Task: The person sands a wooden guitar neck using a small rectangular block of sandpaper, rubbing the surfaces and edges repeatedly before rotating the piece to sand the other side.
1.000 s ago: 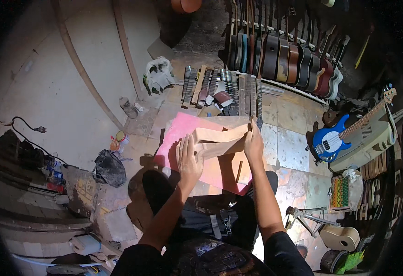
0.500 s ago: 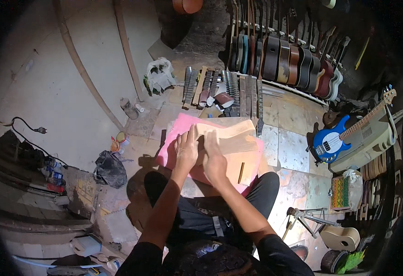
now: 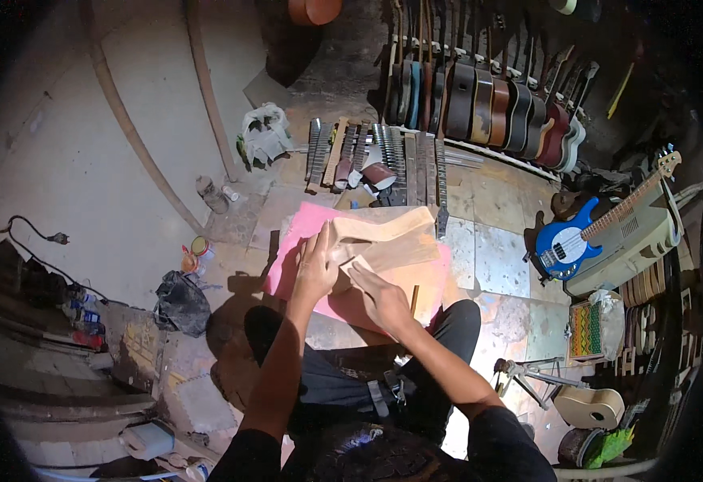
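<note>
Wooden guitar body blank (image 3: pixel 388 241) lies flat on pink sheet (image 3: pixel 299 253), on floor ahead of seated person's knees. Left hand (image 3: pixel 317 269) pressed open, fingers spread, on blank's left end. Right hand (image 3: pixel 384 297) flat against near edge, fingers extended, not clenched. Blue electric bass (image 3: pixel 564 245) rests to right; row of guitar necks (image 3: pixel 376 153) beyond.

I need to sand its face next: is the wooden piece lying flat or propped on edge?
Flat: the wooden piece lies broad face up on the pink sheet, with both hands pressing down on it.
</note>
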The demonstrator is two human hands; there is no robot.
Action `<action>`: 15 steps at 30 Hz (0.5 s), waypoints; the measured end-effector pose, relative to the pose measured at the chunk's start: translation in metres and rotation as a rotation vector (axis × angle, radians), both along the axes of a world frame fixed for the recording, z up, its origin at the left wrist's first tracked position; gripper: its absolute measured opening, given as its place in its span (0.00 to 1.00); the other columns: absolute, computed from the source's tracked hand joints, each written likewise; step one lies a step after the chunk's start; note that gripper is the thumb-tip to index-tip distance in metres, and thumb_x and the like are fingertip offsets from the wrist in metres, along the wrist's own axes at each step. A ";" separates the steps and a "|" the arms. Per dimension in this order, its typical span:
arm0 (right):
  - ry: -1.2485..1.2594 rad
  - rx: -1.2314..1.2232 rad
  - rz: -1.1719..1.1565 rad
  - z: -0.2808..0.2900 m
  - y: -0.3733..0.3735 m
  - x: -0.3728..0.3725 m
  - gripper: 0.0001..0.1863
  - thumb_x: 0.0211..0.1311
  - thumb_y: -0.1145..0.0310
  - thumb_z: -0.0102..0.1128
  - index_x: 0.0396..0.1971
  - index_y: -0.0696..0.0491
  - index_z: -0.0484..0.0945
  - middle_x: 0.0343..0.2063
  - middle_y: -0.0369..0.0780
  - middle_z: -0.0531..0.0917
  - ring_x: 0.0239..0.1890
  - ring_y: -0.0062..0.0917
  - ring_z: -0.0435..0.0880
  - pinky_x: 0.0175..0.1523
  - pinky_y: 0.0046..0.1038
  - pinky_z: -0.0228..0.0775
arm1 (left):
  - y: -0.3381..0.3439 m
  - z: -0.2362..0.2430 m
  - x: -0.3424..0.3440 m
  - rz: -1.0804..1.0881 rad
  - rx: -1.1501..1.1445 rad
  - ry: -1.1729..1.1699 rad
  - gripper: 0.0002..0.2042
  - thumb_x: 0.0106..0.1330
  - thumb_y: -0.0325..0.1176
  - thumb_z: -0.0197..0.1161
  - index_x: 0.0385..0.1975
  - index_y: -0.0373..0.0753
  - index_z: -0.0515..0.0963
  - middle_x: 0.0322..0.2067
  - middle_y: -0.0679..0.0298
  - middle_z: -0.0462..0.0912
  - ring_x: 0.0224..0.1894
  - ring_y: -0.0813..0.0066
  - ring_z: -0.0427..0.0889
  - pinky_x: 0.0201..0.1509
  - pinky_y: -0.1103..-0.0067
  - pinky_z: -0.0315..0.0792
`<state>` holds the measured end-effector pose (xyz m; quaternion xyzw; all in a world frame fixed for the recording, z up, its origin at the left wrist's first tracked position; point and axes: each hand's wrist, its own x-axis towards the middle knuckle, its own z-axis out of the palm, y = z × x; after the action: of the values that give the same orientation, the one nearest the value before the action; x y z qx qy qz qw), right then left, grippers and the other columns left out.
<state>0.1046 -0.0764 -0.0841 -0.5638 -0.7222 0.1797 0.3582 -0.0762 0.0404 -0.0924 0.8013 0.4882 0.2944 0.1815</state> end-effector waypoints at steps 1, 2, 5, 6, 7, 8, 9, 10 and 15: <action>0.075 0.046 -0.027 0.002 -0.007 0.007 0.33 0.60 0.84 0.51 0.66 0.50 0.78 0.70 0.48 0.74 0.57 0.46 0.86 0.60 0.42 0.81 | -0.005 0.004 -0.001 -0.003 -0.009 0.005 0.45 0.60 0.35 0.71 0.79 0.39 0.56 0.60 0.45 0.77 0.63 0.40 0.74 0.69 0.57 0.68; 0.128 0.062 -0.092 0.007 -0.009 0.015 0.32 0.61 0.86 0.48 0.65 0.50 0.80 0.71 0.50 0.74 0.60 0.44 0.85 0.62 0.36 0.80 | -0.008 0.008 -0.002 0.002 -0.010 -0.015 0.48 0.56 0.42 0.77 0.76 0.37 0.60 0.61 0.44 0.78 0.64 0.41 0.76 0.70 0.58 0.69; 0.417 -0.065 -0.348 -0.003 -0.021 0.050 0.34 0.62 0.87 0.46 0.68 0.51 0.78 0.72 0.52 0.71 0.68 0.43 0.79 0.66 0.33 0.77 | -0.016 0.033 0.012 -0.021 -0.103 -0.122 0.46 0.55 0.44 0.80 0.73 0.36 0.65 0.62 0.44 0.79 0.64 0.43 0.78 0.69 0.59 0.71; 0.382 -0.020 -0.407 0.003 -0.021 0.057 0.34 0.62 0.87 0.46 0.68 0.51 0.77 0.73 0.52 0.71 0.69 0.42 0.78 0.65 0.33 0.76 | -0.014 0.038 0.017 -0.049 -0.026 -0.208 0.41 0.56 0.45 0.81 0.68 0.34 0.71 0.59 0.43 0.81 0.62 0.45 0.81 0.66 0.60 0.74; 0.347 0.025 -0.464 0.013 -0.022 0.062 0.34 0.62 0.87 0.46 0.69 0.51 0.76 0.73 0.51 0.70 0.70 0.42 0.76 0.65 0.32 0.76 | -0.015 0.042 0.022 -0.084 -0.039 -0.236 0.39 0.56 0.44 0.81 0.67 0.36 0.73 0.57 0.45 0.82 0.60 0.45 0.82 0.65 0.61 0.75; 0.311 0.070 -0.521 0.019 -0.023 0.068 0.35 0.63 0.87 0.45 0.70 0.51 0.76 0.74 0.51 0.69 0.71 0.41 0.75 0.64 0.32 0.76 | -0.016 0.046 0.028 -0.117 -0.051 -0.264 0.37 0.56 0.43 0.80 0.65 0.37 0.75 0.55 0.46 0.83 0.58 0.46 0.83 0.63 0.61 0.76; 0.435 0.002 -0.546 0.018 -0.024 0.073 0.35 0.63 0.88 0.46 0.70 0.52 0.74 0.74 0.52 0.68 0.74 0.43 0.71 0.67 0.32 0.73 | -0.017 0.052 0.033 -0.153 -0.065 -0.293 0.35 0.56 0.42 0.80 0.64 0.39 0.77 0.53 0.47 0.84 0.57 0.47 0.84 0.62 0.62 0.77; 0.336 0.035 -0.563 0.018 -0.025 0.076 0.34 0.63 0.88 0.47 0.70 0.53 0.75 0.74 0.53 0.69 0.73 0.44 0.71 0.69 0.33 0.71 | -0.015 0.048 0.035 -0.155 -0.061 -0.256 0.33 0.55 0.41 0.80 0.62 0.40 0.78 0.51 0.49 0.84 0.55 0.48 0.85 0.60 0.61 0.78; 0.123 0.138 -0.583 0.019 -0.022 0.089 0.31 0.63 0.88 0.51 0.68 0.56 0.75 0.72 0.54 0.70 0.73 0.48 0.71 0.74 0.37 0.65 | -0.011 0.059 0.048 -0.115 -0.119 -0.039 0.25 0.52 0.43 0.79 0.50 0.45 0.82 0.43 0.56 0.84 0.47 0.50 0.87 0.52 0.59 0.81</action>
<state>0.1939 -0.0979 -0.0648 -0.7096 -0.5174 0.0539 0.4752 -0.0284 0.0292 -0.0334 0.8100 0.4544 0.2692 0.2549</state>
